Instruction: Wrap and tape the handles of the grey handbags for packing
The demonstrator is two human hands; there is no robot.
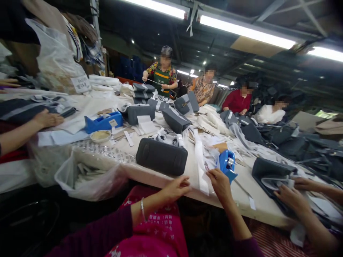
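Note:
A dark grey handbag (161, 157) lies on its side at the table's front edge, its top wrapped in white material. Just below its right corner is my left hand (177, 187), fingers loosely curled and a little apart, with nothing visible in them. My right hand (219, 182) is closed in a pinch beside a blue tape dispenser (227, 165); what the fingertips hold is too small to make out. A long white strip (200, 164) runs between the bag and my right hand, hanging slightly over the edge.
At left stand another blue tape dispenser (104, 122), a tape roll (100, 136) and an open plastic bag (92, 178). More grey bags (177, 119) and white wrapping crowd the table (171, 181). A co-worker's hands (294, 194) handle a bag at right; another co-worker's hand (48, 119) rests at left.

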